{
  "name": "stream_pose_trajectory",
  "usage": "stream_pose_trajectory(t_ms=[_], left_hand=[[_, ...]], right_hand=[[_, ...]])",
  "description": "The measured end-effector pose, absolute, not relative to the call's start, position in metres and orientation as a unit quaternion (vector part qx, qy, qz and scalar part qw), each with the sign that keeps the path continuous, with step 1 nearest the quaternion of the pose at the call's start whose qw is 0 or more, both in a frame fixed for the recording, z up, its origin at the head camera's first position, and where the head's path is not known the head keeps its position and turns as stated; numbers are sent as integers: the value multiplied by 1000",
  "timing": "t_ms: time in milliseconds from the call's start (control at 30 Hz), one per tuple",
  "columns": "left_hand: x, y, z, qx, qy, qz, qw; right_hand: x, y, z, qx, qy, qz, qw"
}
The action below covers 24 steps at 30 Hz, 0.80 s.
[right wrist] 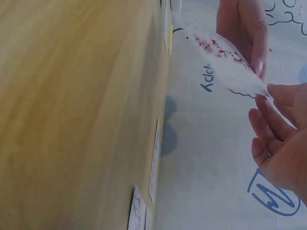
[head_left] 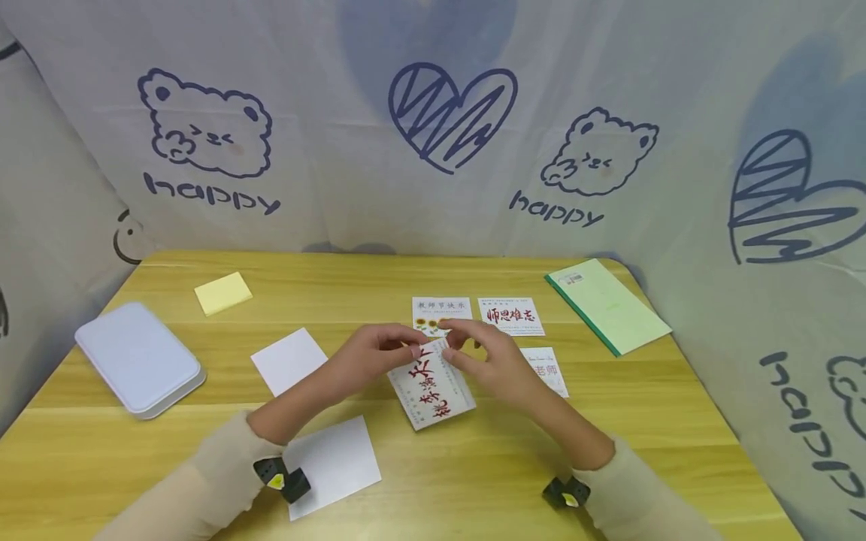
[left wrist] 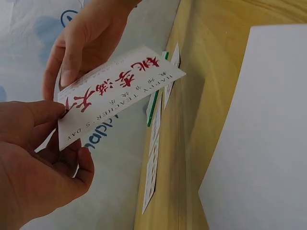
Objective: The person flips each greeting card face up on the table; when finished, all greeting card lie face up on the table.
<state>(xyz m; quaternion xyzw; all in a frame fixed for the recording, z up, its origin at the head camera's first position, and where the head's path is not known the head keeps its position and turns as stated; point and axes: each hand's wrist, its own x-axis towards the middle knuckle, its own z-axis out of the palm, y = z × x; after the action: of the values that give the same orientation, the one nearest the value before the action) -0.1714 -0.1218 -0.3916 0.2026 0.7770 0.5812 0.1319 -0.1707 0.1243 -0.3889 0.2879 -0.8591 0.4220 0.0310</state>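
A white greeting card point(head_left: 433, 391) with red Chinese characters and "Happy Teacher's Day" print is held tilted above the table. My left hand point(head_left: 368, 357) pinches one corner between thumb and fingers, as the left wrist view shows closely. At the adjoining corner, my right hand point(head_left: 497, 364) pinches the card point(right wrist: 225, 57) with thumb and forefinger, its other fingers loosely bent. Beyond the hands lie a sunflower card point(head_left: 441, 305) and a card with red lettering point(head_left: 511, 317). Another printed card point(head_left: 553, 372) is partly hidden behind the right hand.
Two blank white sheets point(head_left: 338, 469) lie at the left, one beneath the left wrist. Farther left are a white rounded case point(head_left: 138, 357) and a yellow note pad point(head_left: 223, 293). A pale green notebook point(head_left: 609, 306) rests at the back right. Printed curtains point(head_left: 325, 150) border the wooden table.
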Motion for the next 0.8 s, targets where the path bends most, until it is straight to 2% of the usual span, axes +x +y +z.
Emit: stream_pose_trajectory(t_ms=[133,233,400,533,800], left_hand=[[-170,-118,-392,211,774,582,133],[-170,-119,-391,203,777,582,127],[-172,-125,-386,174,793,578,85],[-175,-131,-382,161,787,594,48],[-181,-135,-383,145,761,631,34]], right_hand=[[-168,122,-389,292,-862,412,39],[-168,124,-389,274,-854,441,24],[-174,134,-388,208,-816,539,-15],[-182,142,-386,161,-769,618,-23],[-188,143,-383,110,-708,697,-17]])
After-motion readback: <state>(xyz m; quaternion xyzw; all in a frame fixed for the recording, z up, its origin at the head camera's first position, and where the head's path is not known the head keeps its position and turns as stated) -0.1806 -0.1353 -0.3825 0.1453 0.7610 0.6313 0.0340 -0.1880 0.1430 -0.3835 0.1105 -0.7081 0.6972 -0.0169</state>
